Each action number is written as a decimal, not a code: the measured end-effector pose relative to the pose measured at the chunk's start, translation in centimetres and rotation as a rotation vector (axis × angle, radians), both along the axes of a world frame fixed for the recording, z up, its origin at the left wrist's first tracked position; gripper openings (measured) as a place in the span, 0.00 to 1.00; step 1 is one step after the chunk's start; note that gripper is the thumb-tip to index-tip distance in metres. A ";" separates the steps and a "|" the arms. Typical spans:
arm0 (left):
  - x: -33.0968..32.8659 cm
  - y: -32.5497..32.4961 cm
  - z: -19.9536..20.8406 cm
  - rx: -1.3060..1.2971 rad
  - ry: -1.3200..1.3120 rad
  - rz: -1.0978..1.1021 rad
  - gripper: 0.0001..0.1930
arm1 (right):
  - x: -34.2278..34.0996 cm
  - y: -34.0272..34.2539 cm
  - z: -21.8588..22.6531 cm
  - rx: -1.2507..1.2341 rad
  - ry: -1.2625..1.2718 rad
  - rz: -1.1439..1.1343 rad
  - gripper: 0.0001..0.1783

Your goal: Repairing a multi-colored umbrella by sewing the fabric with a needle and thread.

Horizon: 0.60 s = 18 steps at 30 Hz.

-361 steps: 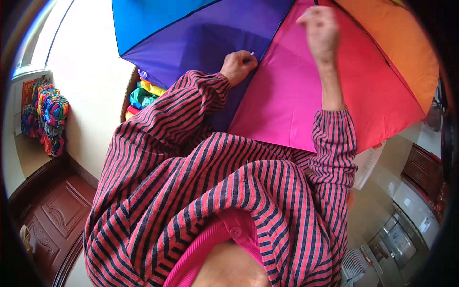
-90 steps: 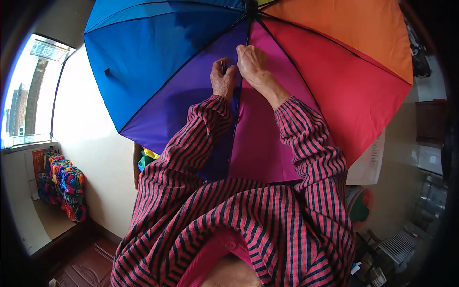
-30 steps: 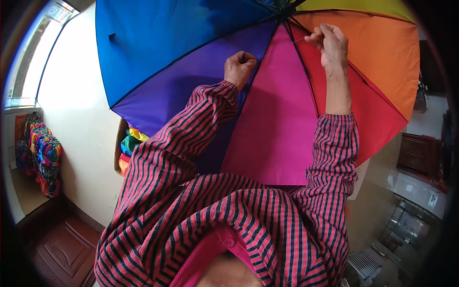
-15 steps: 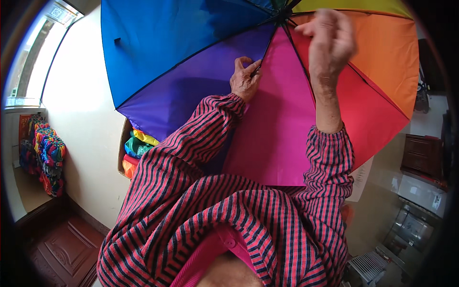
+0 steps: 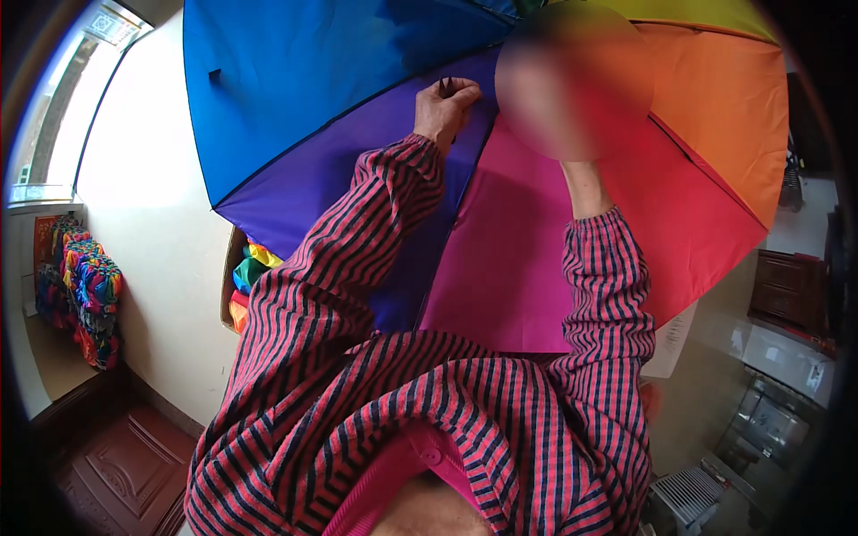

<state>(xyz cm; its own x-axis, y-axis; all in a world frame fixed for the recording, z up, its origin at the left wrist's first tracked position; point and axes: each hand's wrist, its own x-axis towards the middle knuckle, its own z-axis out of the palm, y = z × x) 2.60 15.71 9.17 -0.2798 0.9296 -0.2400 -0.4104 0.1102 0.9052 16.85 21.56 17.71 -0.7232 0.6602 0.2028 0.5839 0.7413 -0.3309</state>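
A rainbow-coloured umbrella is spread open before me, its canopy in blue, purple, magenta, red, orange and yellow panels with dark ribs between them. My left hand is over the purple panel, fingers pinched. A small dark object with two pointed tips shows at those fingers; its exact kind is unclear. To the right, my right hand reaches up towards the umbrella's centre. A blurred patch covers that hand and the centre, so its fingers and anything in them are hidden.
A cardboard box with bright folded fabric stands under the umbrella's left edge. Multicoloured bundles hang at the far left, above a dark red carved panel. At the lower right are a ridged metal rack and a sheet of paper.
My left hand has left the rib beside the magenta panel and moved up and slightly left. My right hand has shifted left towards the centre. The canopy has moved slightly.
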 end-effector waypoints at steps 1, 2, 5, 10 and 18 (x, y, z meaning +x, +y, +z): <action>0.2 0.0 -0.2 0.121 0.092 0.026 0.07 | -0.4 -0.1 1.5 -0.217 0.588 -0.038 0.06; 0.5 -0.1 -0.8 0.236 0.183 0.052 0.07 | -0.7 -0.3 2.9 -0.441 1.172 -0.079 0.06; 0.8 -0.3 -1.6 0.425 0.505 0.057 0.08 | 0.6 -1.5 8.1 -0.351 1.490 -0.163 0.06; 1.1 -1.1 -1.3 0.280 0.630 0.003 0.11 | 1.2 -0.8 7.5 0.047 1.410 -0.198 0.07; -0.8 -0.4 -0.1 -0.053 -0.261 0.046 0.05 | -1.1 -0.5 -3.3 0.232 -0.010 0.055 0.06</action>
